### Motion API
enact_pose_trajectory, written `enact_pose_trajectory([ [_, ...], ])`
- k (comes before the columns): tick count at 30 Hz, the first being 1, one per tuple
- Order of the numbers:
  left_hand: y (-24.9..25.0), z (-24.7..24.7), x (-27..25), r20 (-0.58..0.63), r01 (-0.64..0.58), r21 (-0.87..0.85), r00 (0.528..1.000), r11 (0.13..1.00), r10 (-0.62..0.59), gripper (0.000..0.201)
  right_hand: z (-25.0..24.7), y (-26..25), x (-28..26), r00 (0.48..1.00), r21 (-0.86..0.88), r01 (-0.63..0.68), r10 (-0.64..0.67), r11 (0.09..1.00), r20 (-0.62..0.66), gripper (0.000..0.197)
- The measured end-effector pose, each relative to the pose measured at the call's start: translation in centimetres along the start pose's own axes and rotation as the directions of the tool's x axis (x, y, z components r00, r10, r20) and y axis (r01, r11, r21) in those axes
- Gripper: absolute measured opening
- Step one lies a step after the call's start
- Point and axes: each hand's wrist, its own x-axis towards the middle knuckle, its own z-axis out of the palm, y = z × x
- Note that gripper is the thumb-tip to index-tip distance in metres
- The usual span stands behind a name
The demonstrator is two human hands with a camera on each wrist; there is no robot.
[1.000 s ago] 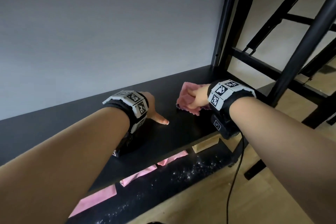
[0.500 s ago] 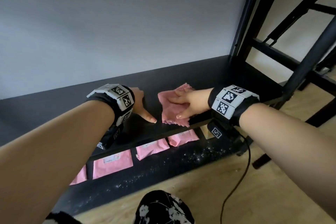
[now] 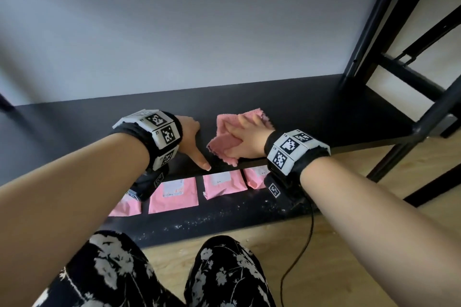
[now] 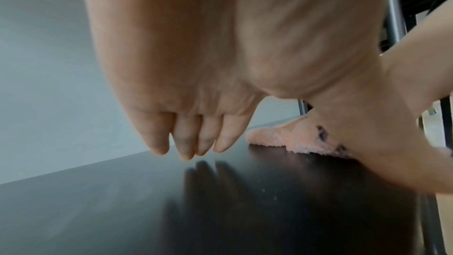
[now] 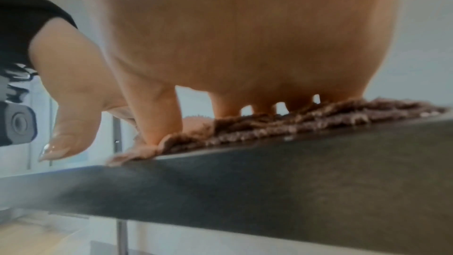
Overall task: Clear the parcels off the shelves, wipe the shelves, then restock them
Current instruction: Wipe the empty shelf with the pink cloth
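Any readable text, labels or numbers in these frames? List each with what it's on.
No text can be read.
White labels on the pink parcels on the lower shelf: print too small and blurred.
Left wristband and right wristband: black-and-white square code markers only, no readable words.
Pink cloth under the right hand, upper shelf: no writing visible.

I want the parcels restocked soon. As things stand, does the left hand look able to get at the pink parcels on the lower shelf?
Probably yes. The left hand rests on the upper shelf near its front edge, holding nothing, and the pink parcels lie just below with nothing covering them.
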Motion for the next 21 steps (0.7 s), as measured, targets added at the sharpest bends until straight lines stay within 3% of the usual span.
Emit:
enact_pose_trajectory([
  [9,-6.4,5.1,-6.3,-0.104,0.148,-0.097,0.982,0.984,-0.158,0.084,1.3,-7.4,0.1,0.969,-0.106,0.24,-0.245,0.965,-0.034,0.081],
  [14,-9.6,7.6,-8.3,-0.145,0.226,-0.199,0.956,0.954,-0.257,0.09,1.3,-9.2,0.2,0.956,-0.077,0.287,-0.291,0.955,-0.047,0.075],
  [16,-10.0,7.7,-8.5,-0.161,0.213,-0.217,0.955,0.953,-0.25,0.085,1.1,-7.4,0.7,0.974,-0.039,0.214,-0.216,0.976,-0.063,0.075],
  [18,-10.2,7.6,-8.4,-0.153,0.204,-0.194,0.96,0.96,-0.235,0.088,0.0,-5.7,1.7,0.996,-0.014,0.047,-0.048,0.999,-0.07,0.083],
  [20,-10.4,7.7,-8.2,-0.135,0.195,-0.168,0.966,0.966,-0.218,0.091,-1.1,-5.2,2.8,0.993,0.038,-0.097,0.099,0.995,-0.057,0.093],
  [21,-10.6,7.8,-8.1,-0.143,0.189,-0.163,0.967,0.968,-0.213,0.091,-1.6,-5.6,3.4,0.992,0.078,-0.108,0.113,0.991,-0.062,0.094],
])
